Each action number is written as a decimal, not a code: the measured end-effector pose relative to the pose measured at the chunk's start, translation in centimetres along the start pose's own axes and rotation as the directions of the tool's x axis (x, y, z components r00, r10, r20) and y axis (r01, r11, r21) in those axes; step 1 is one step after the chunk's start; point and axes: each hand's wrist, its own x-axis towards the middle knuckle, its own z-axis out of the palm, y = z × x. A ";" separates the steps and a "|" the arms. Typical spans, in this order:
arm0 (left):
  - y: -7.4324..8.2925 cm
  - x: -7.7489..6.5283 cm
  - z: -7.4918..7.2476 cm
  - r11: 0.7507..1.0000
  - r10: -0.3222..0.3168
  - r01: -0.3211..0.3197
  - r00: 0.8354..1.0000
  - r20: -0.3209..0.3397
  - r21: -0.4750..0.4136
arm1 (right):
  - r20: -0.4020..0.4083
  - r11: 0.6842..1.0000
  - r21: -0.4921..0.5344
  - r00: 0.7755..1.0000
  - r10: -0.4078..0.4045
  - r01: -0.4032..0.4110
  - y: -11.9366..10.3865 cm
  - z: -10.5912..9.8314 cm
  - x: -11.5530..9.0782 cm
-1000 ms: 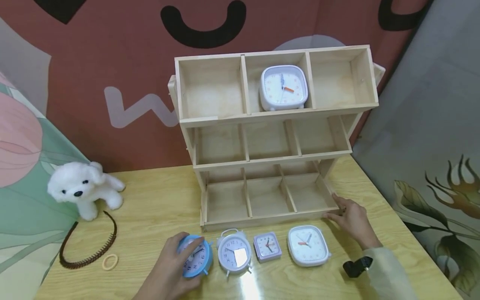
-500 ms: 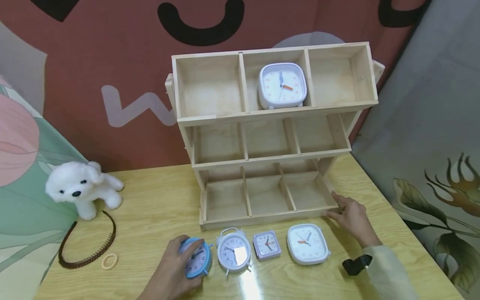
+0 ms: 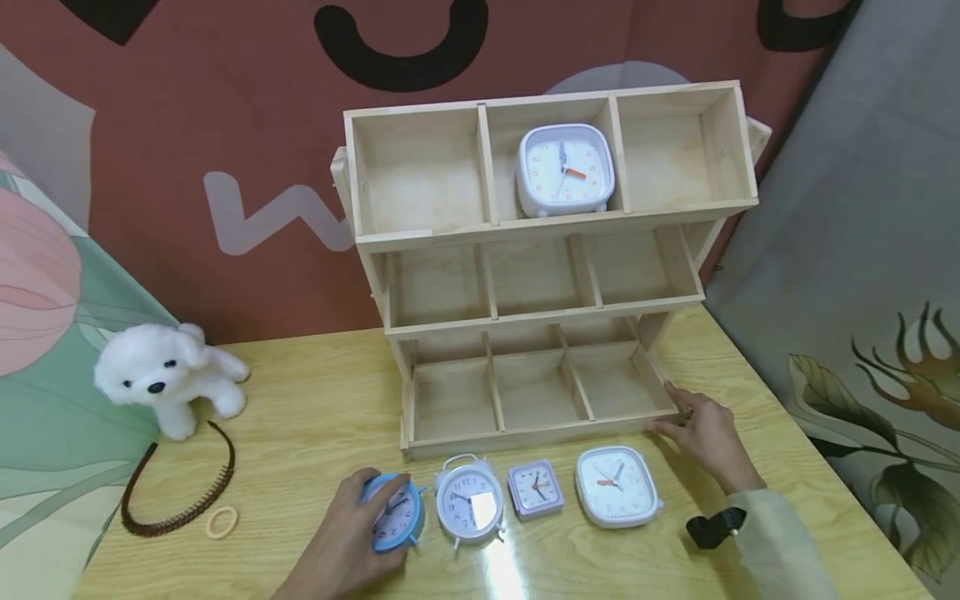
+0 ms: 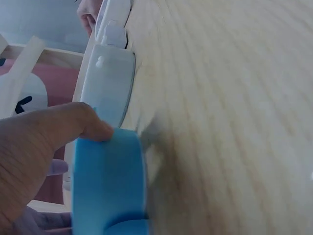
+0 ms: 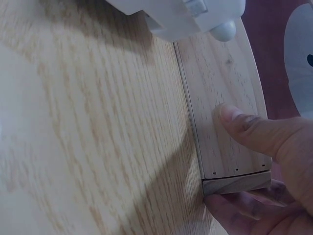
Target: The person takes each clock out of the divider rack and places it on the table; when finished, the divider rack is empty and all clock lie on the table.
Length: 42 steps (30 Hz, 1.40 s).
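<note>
My left hand (image 3: 345, 529) holds a blue round alarm clock (image 3: 399, 518) at the front of the table. In the left wrist view the thumb lies on the side of its blue case (image 4: 107, 181). To its right stand a white twin-foot alarm clock (image 3: 457, 510), a small lilac square clock (image 3: 536, 490) and a white rounded-square clock (image 3: 617, 492). My right hand (image 3: 708, 442) grips the lower right corner of a three-tier wooden shelf (image 3: 525, 442). In the right wrist view its thumb presses the front board (image 5: 225, 83), with the other fingers around the end.
Another white clock (image 3: 567, 170) sits in the shelf's top middle compartment. On the left of the table (image 3: 300, 417) are a white plush dog (image 3: 161, 375), a brown headband (image 3: 180, 517) and a small wooden ring (image 3: 222, 522). A printed curtain (image 3: 247, 100) hangs behind.
The head view has shifted slightly. Both hands keep their holds on the blue clock and the shelf corner, and the other things stay where they were.
</note>
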 end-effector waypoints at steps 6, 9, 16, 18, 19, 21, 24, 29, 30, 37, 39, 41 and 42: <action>1.0 1.0 -1.7 0.987 0.156 -0.150 0.979 -0.131 0.053 | -0.010 1.000 0.001 1.000 0.001 -0.001 0.2 -0.5 0.1; 2.3 2.2 -3.8 0.967 0.253 -0.241 0.945 -0.207 0.083 | -0.008 1.000 -0.008 1.000 0.011 -0.012 0.3 -0.6 0.0; 7.4 7.4 -11.9 0.847 0.521 -0.507 0.736 -0.433 0.158 | -0.010 0.999 -0.024 0.999 0.034 -0.034 0.8 -0.8 -0.1; 9.4 9.1 -14.7 0.813 0.565 -0.552 0.667 -0.486 0.188 | -0.021 0.999 -0.021 0.999 0.026 -0.026 1.0 -0.9 -0.2; 10.4 10.0 -15.9 0.796 0.582 -0.571 0.629 -0.516 0.202 | -0.026 1.000 -0.013 0.999 0.019 -0.020 1.1 -0.8 -0.3; 12.4 11.5 -18.2 0.770 0.609 -0.589 0.565 -0.557 0.244 | -0.041 1.000 -0.002 0.999 0.001 -0.001 1.3 -0.7 -0.3; 15.6 13.1 -20.6 0.752 0.628 -0.592 0.507 -0.590 0.291 | -0.056 1.000 0.009 0.998 -0.019 0.019 1.4 -0.4 -0.4; 20.3 14.8 -22.0 0.766 0.619 -0.561 0.513 -0.595 0.313 | -0.067 1.000 0.016 0.998 -0.018 0.019 1.1 0.2 -0.5; 21.0 15.3 -22.0 0.775 0.611 -0.544 0.519 -0.597 0.321 | -0.069 1.000 0.017 0.997 -0.017 0.018 1.0 0.3 -0.5; 23.9 20.5 -21.4 0.883 0.468 -0.338 0.692 -0.549 0.326 | -0.068 0.999 0.035 0.998 -0.017 0.020 0.5 0.6 -0.4; 24.3 22.0 -20.9 0.919 0.383 -0.264 0.775 -0.503 0.293 | -0.071 0.999 0.032 0.997 -0.023 0.026 0.5 0.6 -0.4; 24.5 23.5 -20.3 0.942 0.308 -0.199 0.834 -0.458 0.270 | -0.084 0.999 0.030 0.996 -0.035 0.038 0.4 0.7 -0.4; 24.6 24.2 -19.9 0.948 0.279 -0.175 0.857 -0.434 0.264 | -0.094 0.999 0.029 0.995 -0.042 0.045 0.4 0.8 -0.4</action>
